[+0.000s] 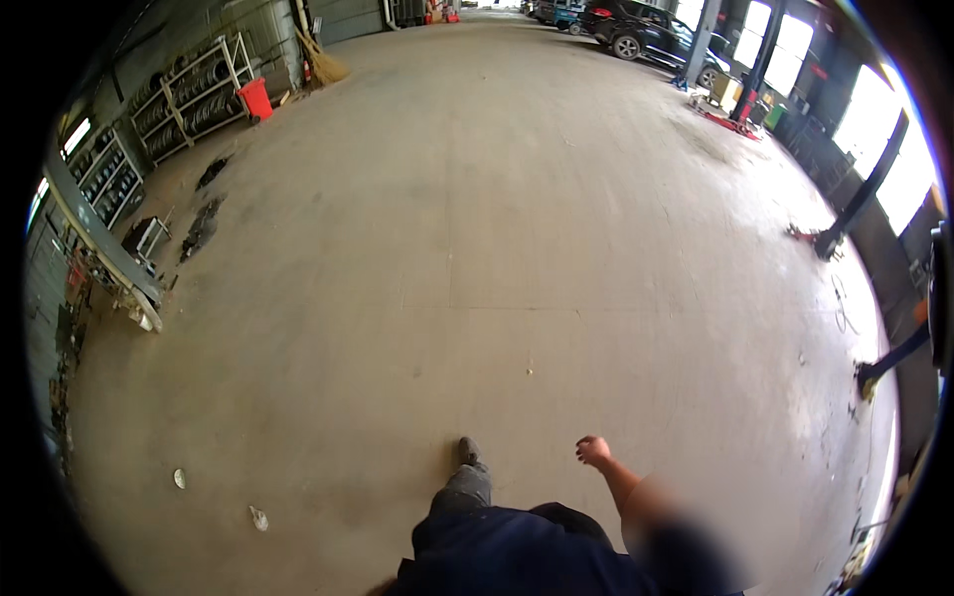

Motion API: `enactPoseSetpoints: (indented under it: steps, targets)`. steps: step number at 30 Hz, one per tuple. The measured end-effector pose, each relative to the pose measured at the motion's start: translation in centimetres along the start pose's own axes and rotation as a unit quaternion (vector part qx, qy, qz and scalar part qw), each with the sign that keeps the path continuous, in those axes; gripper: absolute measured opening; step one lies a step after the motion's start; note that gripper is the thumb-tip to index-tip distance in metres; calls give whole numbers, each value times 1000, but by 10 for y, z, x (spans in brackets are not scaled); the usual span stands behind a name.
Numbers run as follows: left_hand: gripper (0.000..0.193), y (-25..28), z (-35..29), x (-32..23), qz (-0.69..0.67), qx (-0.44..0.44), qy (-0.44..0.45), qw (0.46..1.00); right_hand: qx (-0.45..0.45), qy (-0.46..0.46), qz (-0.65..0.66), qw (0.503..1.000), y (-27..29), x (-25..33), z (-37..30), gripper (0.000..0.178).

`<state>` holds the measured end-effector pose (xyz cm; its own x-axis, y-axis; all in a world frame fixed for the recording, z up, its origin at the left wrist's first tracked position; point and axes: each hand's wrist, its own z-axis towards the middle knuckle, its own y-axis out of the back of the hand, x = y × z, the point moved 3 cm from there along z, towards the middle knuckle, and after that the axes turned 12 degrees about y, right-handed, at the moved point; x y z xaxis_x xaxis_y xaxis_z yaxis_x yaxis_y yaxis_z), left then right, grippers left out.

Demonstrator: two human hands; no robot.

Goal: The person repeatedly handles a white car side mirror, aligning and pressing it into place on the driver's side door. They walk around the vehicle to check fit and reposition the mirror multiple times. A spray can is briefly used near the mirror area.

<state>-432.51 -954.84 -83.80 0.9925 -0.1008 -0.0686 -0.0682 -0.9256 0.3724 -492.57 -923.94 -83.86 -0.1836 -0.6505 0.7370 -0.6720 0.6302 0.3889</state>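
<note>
My right hand (593, 450) hangs in front of my right side over the concrete floor (477, 298). Its fingers are loosely bent with a small gap between them, and no object shows in it. It touches nothing. My left hand is out of view. Below, my dark blue clothing (517, 556) fills the lower edge, and one foot in a dark shoe (468, 452) is put forward on the floor.
Tyre racks (204, 99), a red bin (256, 99) and a broom (323, 68) line the left side. A grey post (99, 223) stands nearer. Lift posts (865, 194) and a black car (646, 35) are on the right. Small litter (259, 519) lies at lower left.
</note>
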Motion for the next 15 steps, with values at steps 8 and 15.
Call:
enactPoseSetpoints:
  steps: [8,15]
  targets:
    - [23,558,127,-526,-80,-294,-183,935,66,-148,-57,985,-5,167,213,26]
    - [22,675,285,-834,-207,-203,-276,916,10,-209,197,958,78,-7,446,48]
